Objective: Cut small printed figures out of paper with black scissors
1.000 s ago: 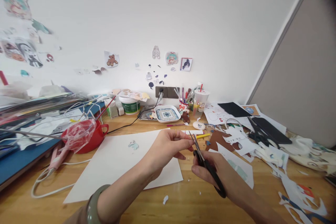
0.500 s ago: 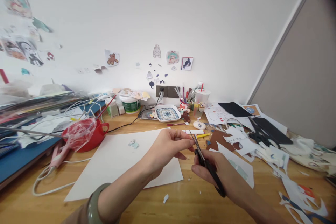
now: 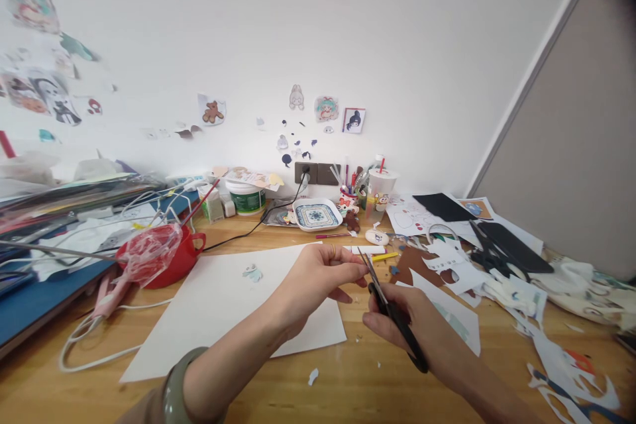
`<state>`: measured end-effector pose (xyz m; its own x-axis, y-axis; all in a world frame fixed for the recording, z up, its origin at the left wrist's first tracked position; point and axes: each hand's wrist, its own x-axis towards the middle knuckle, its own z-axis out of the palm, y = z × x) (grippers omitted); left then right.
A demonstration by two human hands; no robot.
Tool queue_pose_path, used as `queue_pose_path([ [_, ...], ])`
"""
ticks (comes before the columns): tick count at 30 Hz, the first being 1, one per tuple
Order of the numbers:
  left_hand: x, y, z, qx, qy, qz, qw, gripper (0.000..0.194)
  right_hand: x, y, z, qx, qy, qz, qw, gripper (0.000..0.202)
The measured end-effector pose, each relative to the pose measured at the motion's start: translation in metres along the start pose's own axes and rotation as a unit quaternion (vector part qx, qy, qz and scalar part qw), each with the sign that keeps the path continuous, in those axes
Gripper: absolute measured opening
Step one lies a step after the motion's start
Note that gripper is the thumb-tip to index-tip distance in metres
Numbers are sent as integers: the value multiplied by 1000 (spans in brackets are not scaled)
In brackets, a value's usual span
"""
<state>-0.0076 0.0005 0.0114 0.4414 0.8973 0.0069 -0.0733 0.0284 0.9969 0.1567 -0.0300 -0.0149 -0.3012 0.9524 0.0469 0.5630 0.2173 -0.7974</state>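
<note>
Scissors (image 3: 401, 326): where are they?

Just right of centre in the frame, slanting, tips toward the upper left.

Who has them?

The right hand (image 3: 424, 321). Its fingers are wrapped about the black handles, and the blades stand slightly parted.

And the left hand (image 3: 318, 278)?

Beside the tips, near the middle of the frame, thumb and finger pinched together. I can't tell whether anything is between them.

What's closest around?

A yellow strip (image 3: 385, 256) and a white marker (image 3: 370, 250) just beyond the blades. Under the left forearm lies a white sheet (image 3: 209, 318), with a small pale-green cutout (image 3: 253, 272) on it, left of centre. A paper scrap (image 3: 313, 376) lies at lower centre.

To the right?

A printed page (image 3: 467, 321), partly behind the right hand, and brown paper (image 3: 415, 265) above it. Farther right, a second pair (image 3: 497, 262) rests among white offcuts.

Farther out?

A patterned plate (image 3: 318, 215) at centre, a drink cup (image 3: 380, 192) right of it, and a red mug (image 3: 181, 258) at left. Pictures hang on the wall (image 3: 422, 46) across the top.
</note>
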Motion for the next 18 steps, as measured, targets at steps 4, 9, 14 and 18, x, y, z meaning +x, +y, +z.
queue_pose_path([
  [4, 1, 0, 0, -2, 0, -2, 1000, 10, 0, 0, 0, -3, -4, 13, 1000, 20],
  [9, 1, 0, 0, 0, 1, -1, 1000, 11, 1, 0, 0, -1, -10, 7, 1000, 22],
  [14, 0, 0, 0, 1, 2, -2, 1000, 12, 1, 1, 1, -1, -11, 0, 1000, 24],
  [18, 1, 0, 0, 1, 2, -3, 1000, 12, 1, 3, 1, 1, -14, 3, 1000, 27],
])
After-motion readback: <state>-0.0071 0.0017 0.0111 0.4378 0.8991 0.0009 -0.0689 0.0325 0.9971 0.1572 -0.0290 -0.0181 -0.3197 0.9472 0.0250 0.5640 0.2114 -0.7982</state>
